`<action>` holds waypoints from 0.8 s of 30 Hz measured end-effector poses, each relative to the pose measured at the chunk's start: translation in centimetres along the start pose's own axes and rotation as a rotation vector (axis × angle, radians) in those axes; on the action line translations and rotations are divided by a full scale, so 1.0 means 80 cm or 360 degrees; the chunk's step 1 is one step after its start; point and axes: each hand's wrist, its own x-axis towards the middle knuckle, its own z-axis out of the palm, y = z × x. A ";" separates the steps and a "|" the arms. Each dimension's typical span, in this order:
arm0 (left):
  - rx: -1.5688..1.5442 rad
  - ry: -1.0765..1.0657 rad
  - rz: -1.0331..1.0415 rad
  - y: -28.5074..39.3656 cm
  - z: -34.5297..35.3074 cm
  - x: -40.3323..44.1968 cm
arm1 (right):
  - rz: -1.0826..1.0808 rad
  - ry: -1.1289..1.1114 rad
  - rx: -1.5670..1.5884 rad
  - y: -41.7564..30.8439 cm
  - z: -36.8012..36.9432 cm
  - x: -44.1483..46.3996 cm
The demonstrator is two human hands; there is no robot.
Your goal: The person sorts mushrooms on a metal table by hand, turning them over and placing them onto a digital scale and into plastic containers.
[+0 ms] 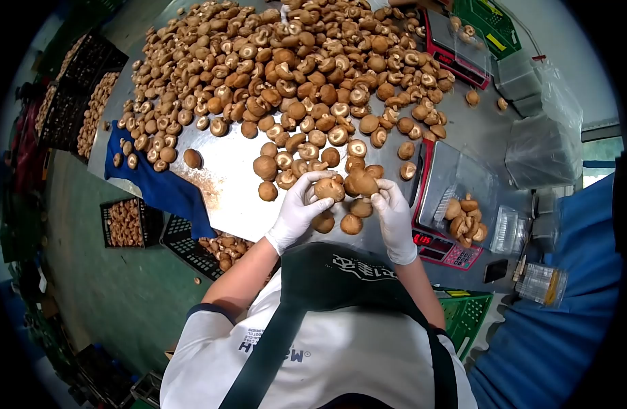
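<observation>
Both my hands wear white gloves and are close together over the near edge of the metal table. My left hand [300, 210] is closed on a brown shiitake mushroom [329, 190], thumb and fingers at its side. Another shiitake, with a wide brown cap [360, 183], is pinched in my right hand [393, 215], and the two mushrooms nearly touch. Several loose shiitakes lie just beneath and beyond my hands, among them one brown cap [351, 224] close to my apron. A large heap of shiitakes [259, 68] spreads over the far table.
To the right, a red scale [429, 249] with lit red digits carries a clear tray of mushrooms [467, 221]. A second red scale [456, 51] stands farther back. Stacked clear trays [542, 150] line the right side. A blue cloth [157, 180] hangs over the left edge, near black crates [153, 221].
</observation>
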 end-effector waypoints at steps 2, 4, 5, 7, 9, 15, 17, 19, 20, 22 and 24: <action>0.0008 0.0016 0.0039 -0.004 0.004 0.000 | -0.0154 -0.0006 -0.0130 0.002 -0.001 -0.004; 0.0027 0.0032 0.0061 -0.006 0.011 0.000 | -0.0191 -0.0053 -0.0114 0.001 -0.007 -0.008; 0.0043 0.0039 0.0066 -0.006 0.016 -0.001 | -0.0209 -0.0077 -0.0103 0.000 -0.010 -0.010; 0.0082 0.0050 0.0066 -0.008 0.024 -0.003 | -0.0265 -0.0030 -0.0147 0.002 -0.016 -0.015; 0.0122 0.0051 0.0059 -0.015 0.028 -0.003 | -0.0296 0.0029 -0.0236 0.003 -0.024 -0.019; 0.0149 0.0066 -0.0055 -0.023 0.052 -0.001 | -0.0445 0.0220 -0.0822 -0.003 -0.054 -0.038; 0.0149 0.0121 -0.0127 -0.024 0.060 0.000 | -0.0373 0.0275 -0.0740 -0.005 -0.058 -0.048; 0.0163 0.0054 -0.0061 -0.029 0.067 0.002 | -0.0305 0.0320 -0.0656 -0.007 -0.059 -0.055; 0.0198 0.0045 -0.0071 -0.031 0.069 0.002 | -0.0402 0.0332 -0.0695 -0.004 -0.061 -0.057; 0.0248 0.0044 -0.0057 -0.035 0.074 0.001 | -0.0399 0.0322 -0.0706 -0.006 -0.065 -0.062; 0.0277 0.0052 -0.0007 -0.042 0.079 0.001 | -0.0358 0.0310 -0.0639 -0.010 -0.066 -0.066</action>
